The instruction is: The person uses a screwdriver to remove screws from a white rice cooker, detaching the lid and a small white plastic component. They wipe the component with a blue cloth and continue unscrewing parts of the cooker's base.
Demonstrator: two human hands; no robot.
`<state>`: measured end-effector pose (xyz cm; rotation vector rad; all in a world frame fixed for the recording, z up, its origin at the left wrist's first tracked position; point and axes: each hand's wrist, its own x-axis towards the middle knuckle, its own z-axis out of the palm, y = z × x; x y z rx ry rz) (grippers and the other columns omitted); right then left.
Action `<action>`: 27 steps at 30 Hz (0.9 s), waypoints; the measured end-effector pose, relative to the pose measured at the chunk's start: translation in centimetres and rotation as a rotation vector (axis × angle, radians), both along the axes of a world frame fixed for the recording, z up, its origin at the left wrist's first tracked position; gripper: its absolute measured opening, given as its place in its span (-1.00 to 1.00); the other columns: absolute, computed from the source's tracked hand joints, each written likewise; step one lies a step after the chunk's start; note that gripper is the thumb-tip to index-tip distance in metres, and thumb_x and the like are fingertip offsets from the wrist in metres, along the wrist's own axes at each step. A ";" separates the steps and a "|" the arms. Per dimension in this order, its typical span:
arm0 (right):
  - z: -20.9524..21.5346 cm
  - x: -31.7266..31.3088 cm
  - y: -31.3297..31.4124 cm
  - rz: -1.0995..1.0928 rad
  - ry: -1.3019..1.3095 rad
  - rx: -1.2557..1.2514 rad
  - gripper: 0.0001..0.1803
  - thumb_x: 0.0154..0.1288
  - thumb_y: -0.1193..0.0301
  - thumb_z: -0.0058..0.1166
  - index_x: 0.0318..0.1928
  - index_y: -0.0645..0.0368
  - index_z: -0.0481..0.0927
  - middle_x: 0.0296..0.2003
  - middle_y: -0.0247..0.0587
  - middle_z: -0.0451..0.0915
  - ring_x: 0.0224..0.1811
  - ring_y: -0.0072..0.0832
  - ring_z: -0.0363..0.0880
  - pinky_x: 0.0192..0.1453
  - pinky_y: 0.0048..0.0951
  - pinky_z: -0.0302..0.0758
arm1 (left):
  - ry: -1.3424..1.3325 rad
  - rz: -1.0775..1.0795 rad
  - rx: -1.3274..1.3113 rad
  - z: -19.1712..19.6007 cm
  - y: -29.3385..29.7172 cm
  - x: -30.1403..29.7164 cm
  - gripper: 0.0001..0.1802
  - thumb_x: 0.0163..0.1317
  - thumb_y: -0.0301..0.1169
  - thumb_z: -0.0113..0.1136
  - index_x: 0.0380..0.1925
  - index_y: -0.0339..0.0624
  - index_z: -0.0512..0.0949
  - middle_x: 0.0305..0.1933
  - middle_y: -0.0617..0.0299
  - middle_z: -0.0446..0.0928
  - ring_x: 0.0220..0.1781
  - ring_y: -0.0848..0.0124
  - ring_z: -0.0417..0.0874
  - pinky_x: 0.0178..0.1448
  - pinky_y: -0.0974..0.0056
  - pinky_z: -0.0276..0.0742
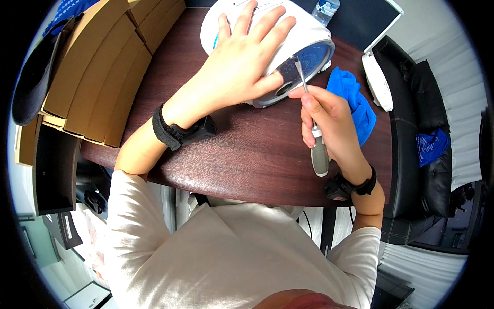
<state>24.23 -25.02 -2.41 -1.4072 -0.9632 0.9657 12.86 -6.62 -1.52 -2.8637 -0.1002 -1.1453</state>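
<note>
A white rounded electronic device [280, 44] with a dark blue mesh panel [311, 57] at its near right end stands at the back of the brown table [247, 149]. My left hand [247, 62] lies on top of it with fingers spread, thumb by the panel's edge. My right hand [327, 116] grips a flathead screwdriver [319, 154] with a grey handle. The screwdriver's flat tip points away from me at the panel; whether it touches cannot be told. A blue cloth [355, 100] lies crumpled just right of my right hand.
Brown cardboard boxes [92, 72] stand along the table's left side, a dark cap [38, 72] beside them. Behind the device are a clear water bottle [325, 10] and a dark screen [363, 23]. A black sofa [417, 170] stands to the right.
</note>
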 end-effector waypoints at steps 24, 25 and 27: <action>1.6 1.5 0.2 -0.425 -1.808 0.056 -0.75 0.22 0.45 0.09 -0.08 -0.02 0.64 -0.46 -0.34 0.54 -0.43 -0.43 0.59 -0.39 -0.40 0.48 | 0.023 0.007 0.017 0.1 0.1 0.0 -0.11 0.00 -0.20 0.15 0.41 -0.02 0.14 0.48 0.02 0.12 0.48 -0.24 0.05 0.40 -0.41 -0.03; 2.0 1.6 0.2 -0.450 -1.888 0.059 -0.71 0.17 0.45 0.08 -0.08 -0.07 0.65 -0.48 -0.37 0.49 -0.44 -0.45 0.55 -0.38 -0.42 0.48 | 0.026 0.011 0.018 0.1 0.1 0.0 -0.12 0.00 -0.21 0.15 0.41 -0.02 0.14 0.49 0.02 0.11 0.48 -0.24 0.05 0.41 -0.41 -0.04; 3.1 2.1 0.2 -0.406 -1.930 0.140 -0.71 0.15 0.44 0.10 -0.09 -0.08 0.66 -0.49 -0.38 0.48 -0.45 -0.46 0.53 -0.38 -0.43 0.47 | 0.026 0.017 0.015 0.2 0.1 -0.1 -0.12 0.00 -0.21 0.14 0.41 -0.01 0.15 0.48 0.03 0.12 0.48 -0.24 0.05 0.41 -0.40 -0.05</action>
